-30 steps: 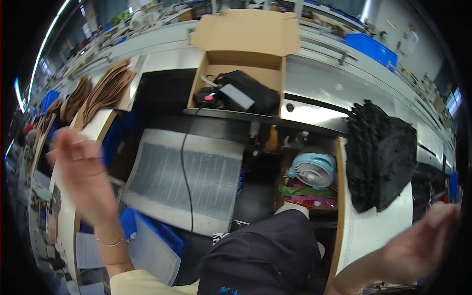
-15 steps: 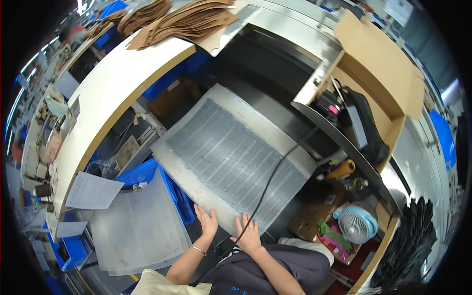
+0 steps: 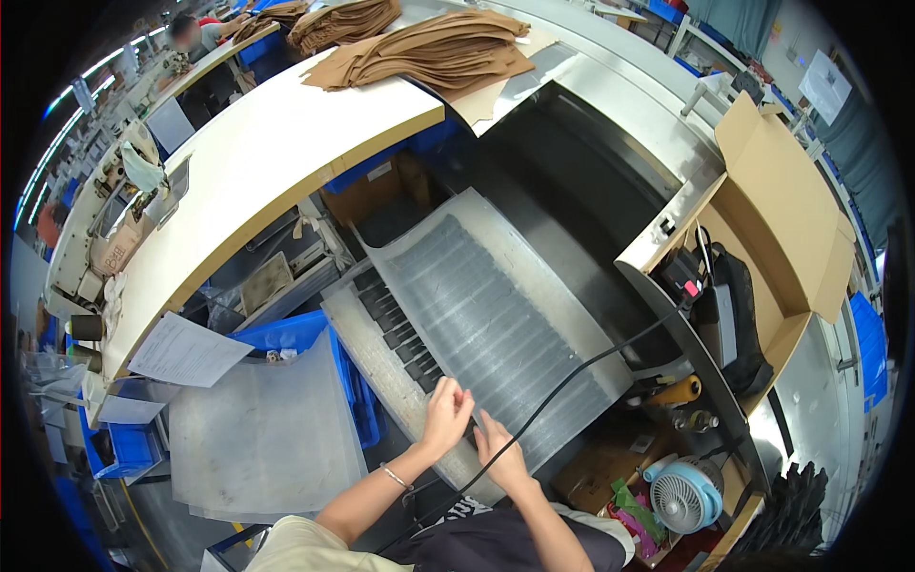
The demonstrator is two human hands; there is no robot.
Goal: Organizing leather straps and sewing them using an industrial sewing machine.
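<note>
A translucent plastic sheet (image 3: pixel 505 324) lies over a second pale sheet (image 3: pixel 367 348), its near-left edge raised. In the gap between them shows a row of small dark strips (image 3: pixel 400 334). My left hand (image 3: pixel 446 419) is closed at the raised edge, its fingertips pinched together. Beside it, my right hand (image 3: pixel 500 453) grips the same edge nearer my body, with its fingers partly hidden. A black cable (image 3: pixel 562 381) runs across the upper sheet and passes close to my right hand.
More translucent sheets (image 3: pixel 267 439) rest on a blue crate (image 3: pixel 305 334) at the left. A white table (image 3: pixel 257 153) curves behind, bearing stacked brown pieces (image 3: pixel 429 52). To the right are an open cardboard box (image 3: pixel 782 210), a yellow-handled tool (image 3: pixel 677 391) and a small fan (image 3: pixel 686 496).
Both hands were spread on the sheet's near edge. They have closed at the upper sheet's edge and raised it, baring the dark strips. The view has shifted too.
</note>
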